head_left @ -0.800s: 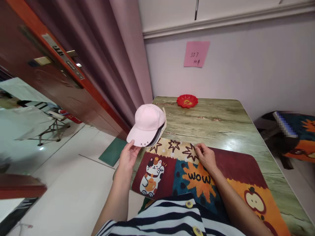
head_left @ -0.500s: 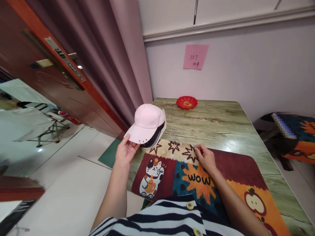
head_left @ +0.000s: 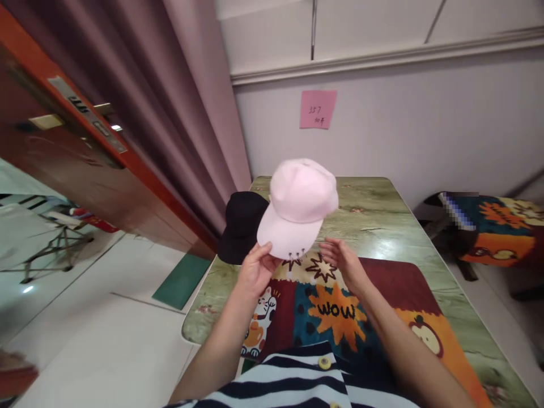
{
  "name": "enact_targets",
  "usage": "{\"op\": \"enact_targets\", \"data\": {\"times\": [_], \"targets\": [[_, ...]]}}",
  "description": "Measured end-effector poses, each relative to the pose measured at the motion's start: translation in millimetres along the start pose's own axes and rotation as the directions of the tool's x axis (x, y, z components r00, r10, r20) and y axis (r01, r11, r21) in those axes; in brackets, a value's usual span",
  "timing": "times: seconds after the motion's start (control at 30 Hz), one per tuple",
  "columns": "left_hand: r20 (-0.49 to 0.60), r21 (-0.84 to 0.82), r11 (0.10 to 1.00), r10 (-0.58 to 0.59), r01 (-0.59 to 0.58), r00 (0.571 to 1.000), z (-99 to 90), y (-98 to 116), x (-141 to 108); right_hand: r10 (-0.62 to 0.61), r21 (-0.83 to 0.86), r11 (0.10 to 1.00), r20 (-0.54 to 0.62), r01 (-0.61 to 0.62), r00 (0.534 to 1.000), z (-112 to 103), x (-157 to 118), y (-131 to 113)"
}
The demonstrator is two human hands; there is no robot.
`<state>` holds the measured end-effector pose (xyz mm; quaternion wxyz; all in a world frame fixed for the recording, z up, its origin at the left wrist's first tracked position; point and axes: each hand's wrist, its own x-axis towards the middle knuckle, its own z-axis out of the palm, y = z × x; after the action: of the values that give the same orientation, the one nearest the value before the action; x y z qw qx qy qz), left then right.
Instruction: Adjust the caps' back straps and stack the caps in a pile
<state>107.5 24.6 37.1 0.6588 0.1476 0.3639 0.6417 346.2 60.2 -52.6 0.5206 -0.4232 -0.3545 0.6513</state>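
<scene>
A pale pink baseball cap [head_left: 300,195] with small metal rings on its brim hangs above the table, gripped by the brim in my left hand [head_left: 257,269]. My right hand [head_left: 345,262] is just right of the brim, fingers apart and holding nothing. Behind the pink cap to the left, a black cap [head_left: 244,226] sits at the table's left edge, partly covered by it. Under both hands lies a colourful mat [head_left: 297,306] with a cat figure, the word "WOW" and apple pictures.
The marbled green table [head_left: 374,218] stands against the wall, where a pink note [head_left: 318,109] is stuck. A curtain [head_left: 204,102] and a brown door [head_left: 85,170] are at the left. On the right a stool-like seat [head_left: 501,226] carries a similar patterned cover.
My left hand has lifted the pink cap off the black cap and carried it right, over the table. My right hand has opened near it. The view has shifted slightly.
</scene>
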Motion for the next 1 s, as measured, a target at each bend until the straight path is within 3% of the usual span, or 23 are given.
{"op": "enact_targets", "data": {"times": [0.07,0.17,0.27,0.37,0.47,0.57,0.67,0.73,0.77,0.83,0.9,1.0], "targets": [[0.029,0.028,0.997,-0.073,0.072,0.997,-1.7,-20.7,-3.3,0.026,0.238,0.97,0.075,-0.043,0.997,9.0,1.0,-21.5],[0.068,0.089,0.983,-0.164,0.158,0.984,-5.8,-37.7,-5.8,0.0,0.447,0.894,-0.019,0.009,1.0,13.3,6.9,-47.6],[0.087,0.155,0.969,-0.209,0.194,0.974,-9.0,-43.3,-4.0,-0.018,0.513,0.854,-0.148,0.093,0.989,12.7,14.8,-65.9],[0.052,0.217,0.951,-0.236,0.22,0.97,-11.4,-47.8,0.9,-0.134,0.49,0.851,-0.146,0.189,0.98,15.4,22.7,-81.9],[-0.027,0.276,0.921,-0.277,0.273,0.96,-11.8,-55.1,6.4,-0.325,0.364,0.864,-0.123,0.347,0.938,19.9,30.2,-94.8],[-0.043,0.259,0.921,-0.291,0.292,0.956,-9.6,-58.6,12.7,-0.518,0.052,0.852,-0.051,0.52,0.854,19.8,34.9,-98.7],[-0.018,0.161,0.955,-0.251,0.25,0.968,-9.1,-53.9,20.5,-0.627,-0.313,0.671,0.245,0.672,0.74,10.8,34.5,-89.4],[-0.013,0.116,0.966,-0.23,0.23,0.973,-12.4,-49.1,24.5,-0.593,-0.462,0.505,0.428,0.729,0.682,-1.1,31.8,-76.5],[-0.018,0.115,0.967,-0.226,0.227,0.974,-15.0,-47.4,25.4,-0.561,-0.526,0.44,0.473,0.728,0.68,-8.7,29.8,-68.9],[-0.028,0.159,0.963,-0.217,0.219,0.976,-20.7,-46.6,24.3,-0.505,-0.658,0.35,0.467,0.667,0.726,-26.3,25.1,-53.9],[-0.011,0.246,0.947,-0.209,0.206,0.978,-25.0,-49.3,20.1,-0.486,-0.757,0.299,0.402,0.58,0.776,-44.4,19.4,-42.9],[0.054,0.399,0.898,-0.225,0.186,0.973,-27.2,-57.1,13.9,-0.488,-0.826,0.261,0.333,0.5,0.806,-63.9,8.6,-39.4]]}}
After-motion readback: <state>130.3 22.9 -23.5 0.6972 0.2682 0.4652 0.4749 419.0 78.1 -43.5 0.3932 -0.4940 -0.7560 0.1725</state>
